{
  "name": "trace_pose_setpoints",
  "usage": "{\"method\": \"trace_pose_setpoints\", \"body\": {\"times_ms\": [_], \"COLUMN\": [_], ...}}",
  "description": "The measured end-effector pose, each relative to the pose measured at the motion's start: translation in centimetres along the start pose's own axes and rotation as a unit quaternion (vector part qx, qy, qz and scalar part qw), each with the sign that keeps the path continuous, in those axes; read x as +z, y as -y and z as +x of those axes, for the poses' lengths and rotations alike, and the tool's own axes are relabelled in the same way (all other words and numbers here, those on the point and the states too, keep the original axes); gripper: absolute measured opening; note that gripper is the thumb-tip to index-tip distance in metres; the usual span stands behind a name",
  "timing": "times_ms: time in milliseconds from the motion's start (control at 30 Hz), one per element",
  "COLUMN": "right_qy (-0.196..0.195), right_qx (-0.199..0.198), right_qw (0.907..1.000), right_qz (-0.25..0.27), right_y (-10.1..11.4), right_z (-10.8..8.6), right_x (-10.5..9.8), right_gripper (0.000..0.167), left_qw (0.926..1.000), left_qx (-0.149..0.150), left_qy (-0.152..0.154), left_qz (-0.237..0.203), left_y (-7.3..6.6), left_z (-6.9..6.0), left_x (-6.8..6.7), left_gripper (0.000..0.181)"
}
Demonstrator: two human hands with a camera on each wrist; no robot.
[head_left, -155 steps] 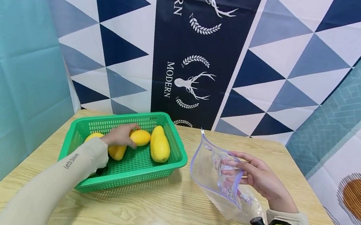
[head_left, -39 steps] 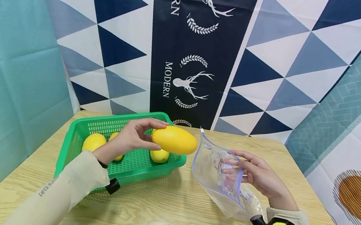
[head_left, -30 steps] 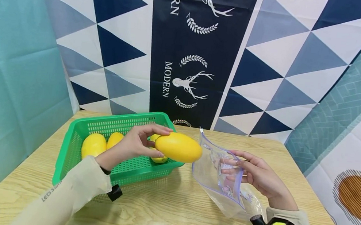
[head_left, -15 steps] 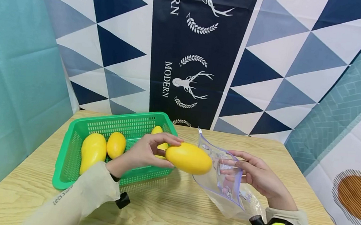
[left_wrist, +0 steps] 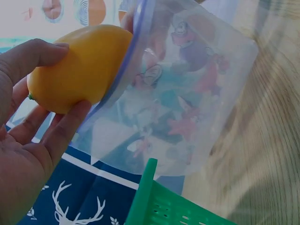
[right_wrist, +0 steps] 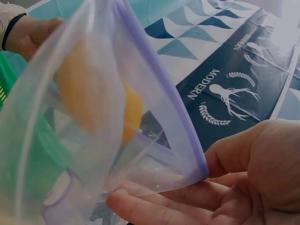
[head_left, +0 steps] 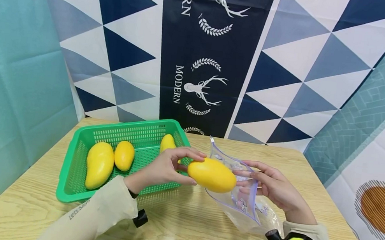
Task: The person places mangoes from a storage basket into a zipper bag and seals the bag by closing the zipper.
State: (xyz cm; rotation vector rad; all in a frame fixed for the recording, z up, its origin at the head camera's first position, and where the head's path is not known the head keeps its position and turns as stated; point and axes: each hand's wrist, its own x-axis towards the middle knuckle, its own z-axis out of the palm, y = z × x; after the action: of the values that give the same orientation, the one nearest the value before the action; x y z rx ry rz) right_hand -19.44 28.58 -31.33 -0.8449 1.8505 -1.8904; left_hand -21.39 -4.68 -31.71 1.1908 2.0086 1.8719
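Observation:
In the head view my left hand [head_left: 170, 166] grips a yellow mango-like fruit [head_left: 212, 175] by its left end, at the mouth of a clear zip bag [head_left: 235, 214] with a purple edge. The left wrist view shows thumb and fingers around the fruit [left_wrist: 82, 65], its far end at the purple rim of the bag [left_wrist: 187, 108]. My right hand [head_left: 278, 191] holds the bag's right edge, some fingers behind the film. Through the film of the bag [right_wrist: 28, 154], the fruit [right_wrist: 133, 110] shows in the right wrist view, above my right hand [right_wrist: 234, 183].
A green basket [head_left: 85, 132] stands on the wooden table [head_left: 152, 229] at the left, holding a long yellow fruit [head_left: 99, 165], a smaller oval one [head_left: 124, 156] and another [head_left: 167, 143] partly behind my left hand. Patterned cloths [head_left: 129, 50] hang behind and beside the table.
Since the earliest frame, my left hand has lifted the fruit out of the basket. It has carried it right and slightly down to the bag's mouth. My right hand has stayed nearly still.

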Motion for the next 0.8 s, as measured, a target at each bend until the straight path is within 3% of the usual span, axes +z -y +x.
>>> {"method": "trace_pose_setpoints", "body": {"times_ms": [500,800], "right_qy": [0.01,0.009], "right_qx": [-0.01,-0.016], "right_qw": [0.9999,0.9998], "right_qz": [-0.007,-0.006], "right_y": [0.0,0.0], "right_z": [0.1,0.1], "right_x": [0.2,0.4], "right_gripper": [0.041,0.041], "left_qw": [0.9969,0.9917], "left_qx": [-0.024,-0.011], "left_qy": [-0.01,-0.015], "left_qz": [0.074,0.127], "left_y": [0.6,0.6], "left_z": [0.3,0.7], "left_x": [0.8,1.4], "left_gripper": [0.048,0.047]}}
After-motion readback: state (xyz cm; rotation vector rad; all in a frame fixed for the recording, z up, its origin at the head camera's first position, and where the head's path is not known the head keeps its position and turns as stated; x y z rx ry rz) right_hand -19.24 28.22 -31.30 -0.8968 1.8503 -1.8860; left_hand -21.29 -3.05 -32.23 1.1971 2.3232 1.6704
